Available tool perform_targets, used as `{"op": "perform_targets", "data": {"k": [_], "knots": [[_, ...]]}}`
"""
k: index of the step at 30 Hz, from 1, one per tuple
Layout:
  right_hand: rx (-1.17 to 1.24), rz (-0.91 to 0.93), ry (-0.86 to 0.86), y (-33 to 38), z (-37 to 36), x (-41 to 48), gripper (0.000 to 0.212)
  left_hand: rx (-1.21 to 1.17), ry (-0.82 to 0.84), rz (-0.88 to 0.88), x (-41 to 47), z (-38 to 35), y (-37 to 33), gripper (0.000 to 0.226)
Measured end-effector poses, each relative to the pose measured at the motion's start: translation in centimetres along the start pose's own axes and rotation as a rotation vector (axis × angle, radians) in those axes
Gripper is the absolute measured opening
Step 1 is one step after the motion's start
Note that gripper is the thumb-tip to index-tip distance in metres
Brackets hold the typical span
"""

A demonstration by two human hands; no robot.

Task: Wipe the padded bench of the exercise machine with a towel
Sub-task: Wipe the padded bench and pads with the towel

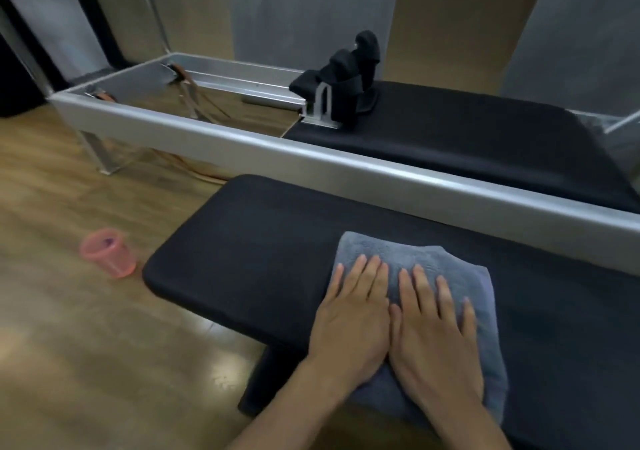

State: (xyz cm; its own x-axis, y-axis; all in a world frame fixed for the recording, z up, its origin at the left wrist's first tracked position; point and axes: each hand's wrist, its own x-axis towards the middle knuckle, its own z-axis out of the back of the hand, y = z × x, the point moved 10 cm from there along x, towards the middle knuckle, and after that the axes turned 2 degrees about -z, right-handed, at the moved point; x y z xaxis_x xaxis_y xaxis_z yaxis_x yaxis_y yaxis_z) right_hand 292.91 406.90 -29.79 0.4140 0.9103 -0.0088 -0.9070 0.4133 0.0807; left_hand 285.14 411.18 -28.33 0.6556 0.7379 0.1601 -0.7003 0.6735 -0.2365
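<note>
Hands [394, 321] flat on towel [420, 259], mid-bench [242, 242].

No text, label, brand, number or sign can be read anywhere in the view.
</note>
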Motion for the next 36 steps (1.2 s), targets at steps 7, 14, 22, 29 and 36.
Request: {"op": "perform_targets", "data": {"k": [7,14,22,29,36], "knots": [[0.083,0.159,0.015,15.1,-1.2,5.2,0.068,0.047,-0.03,0.141,-0.6,3.7,15.1,0.071],[0.115,0.239,0.006,23.7,-1.7,8.3,0.061,0.026,-0.088,0.23,-0.7,5.6,24.0,0.058],[0.185,0.346,0.029,29.0,-1.8,12.3,0.056,-0.034,-0.095,0.359,0.4,6.7,30.0,0.05],[0.238,0.383,0.055,26.1,-1.0,16.7,0.053,0.112,-0.036,0.376,5.3,5.9,28.8,0.055],[0.205,0.195,0.05,12.4,0.2,19.8,0.052,0.123,0.032,0.231,13.4,2.0,17.8,0.058]]}}
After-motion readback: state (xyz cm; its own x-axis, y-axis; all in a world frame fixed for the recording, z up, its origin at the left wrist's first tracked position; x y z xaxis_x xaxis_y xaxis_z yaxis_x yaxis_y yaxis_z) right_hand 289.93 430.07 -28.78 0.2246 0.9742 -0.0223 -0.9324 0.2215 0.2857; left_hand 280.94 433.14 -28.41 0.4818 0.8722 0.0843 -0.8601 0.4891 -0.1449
